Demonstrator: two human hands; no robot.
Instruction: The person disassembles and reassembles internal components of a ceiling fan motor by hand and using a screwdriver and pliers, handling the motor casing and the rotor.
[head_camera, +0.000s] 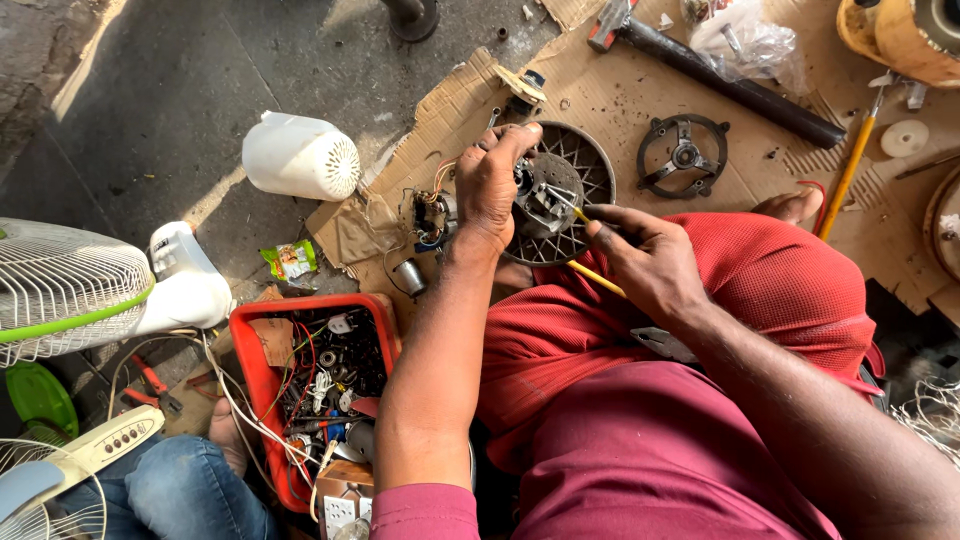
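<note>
The left hand (487, 190) has its fingers closed over the rim of a fan motor (548, 195) set in a round wire grille, propped against the person's knee above the cardboard (440, 120); it looks heavy and rigid, best gripped by the metal housing, since the loose wires (432, 205) beside the fingers seem fragile. The right hand (648, 262) pinches a yellow-handled screwdriver (592, 275), its long axis running diagonally, tip pointing up-left into the motor's centre.

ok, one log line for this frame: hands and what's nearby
left hand: grips fan motor on lap | right hand: yellow-handled screwdriver, tip at motor | nearby: red parts bin, hammer, white motor cover
</note>
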